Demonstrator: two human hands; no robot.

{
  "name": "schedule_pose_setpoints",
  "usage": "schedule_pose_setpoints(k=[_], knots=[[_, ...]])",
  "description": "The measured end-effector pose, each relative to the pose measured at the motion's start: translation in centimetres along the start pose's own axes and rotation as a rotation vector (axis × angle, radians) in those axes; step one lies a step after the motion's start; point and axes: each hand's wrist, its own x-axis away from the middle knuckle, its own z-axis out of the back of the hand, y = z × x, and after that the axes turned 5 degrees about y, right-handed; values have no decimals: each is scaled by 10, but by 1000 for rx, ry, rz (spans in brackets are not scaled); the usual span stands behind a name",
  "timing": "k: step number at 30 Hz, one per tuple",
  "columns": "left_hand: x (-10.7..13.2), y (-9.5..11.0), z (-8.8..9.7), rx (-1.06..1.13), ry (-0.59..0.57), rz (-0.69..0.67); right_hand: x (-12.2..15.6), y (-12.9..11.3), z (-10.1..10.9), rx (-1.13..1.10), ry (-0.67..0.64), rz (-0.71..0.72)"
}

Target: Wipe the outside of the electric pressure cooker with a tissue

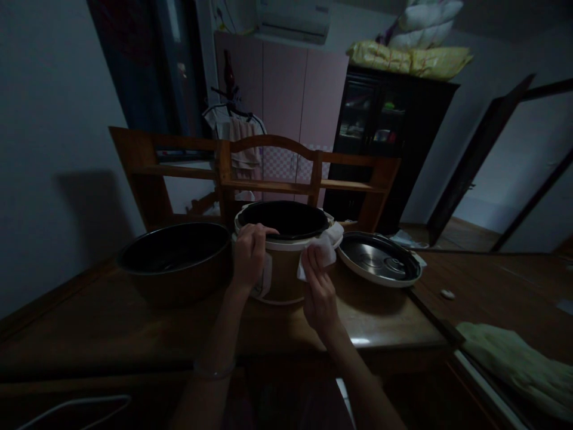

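Note:
An open rice cooker (282, 275) stands on the wooden table (134, 322) in front of me, its dark rim facing up. My left hand (248, 254) grips the cooker's near left rim, fingers curled over the edge. My right hand (317, 289) presses a white cloth (324, 246) against the cooker's right side, fingers closed on it. The cloth drapes over the rim at the right.
A large dark bowl (174, 257) sits left of the cooker. The cooker's lid (380, 260) lies upturned to the right. A wooden chair back (268, 167) stands behind the table. A pale green cloth (514, 358) lies at the right. A small white object (447, 294) rests near it.

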Motion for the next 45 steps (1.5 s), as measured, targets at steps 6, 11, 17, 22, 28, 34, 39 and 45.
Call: schedule_pose_setpoints(k=[6,11,17,22,28,34,39,45], knots=[[0,0,-1,15,8,-4,1,-14,-25,-85,51,-43],[-1,-1,1,-5,-2,-22,-15,-31,-37,-86,36,11],[-2,-2,2,25,-7,-28,-13,-33,-44,-33,-103,142],[-2,-3,1,6,1,-17,5,-25,-35,-29,-159,134],[-1,1,-4,-37,49,-2,46,-19,-19,-63,-278,67],[0,9,-14,-124,138,18,83,11,10,-317,23,-487],[0,7,-17,-113,150,-2,82,64,32,-570,436,-1045],[1,6,-17,-98,147,-5,85,86,28,-709,410,-1128]])
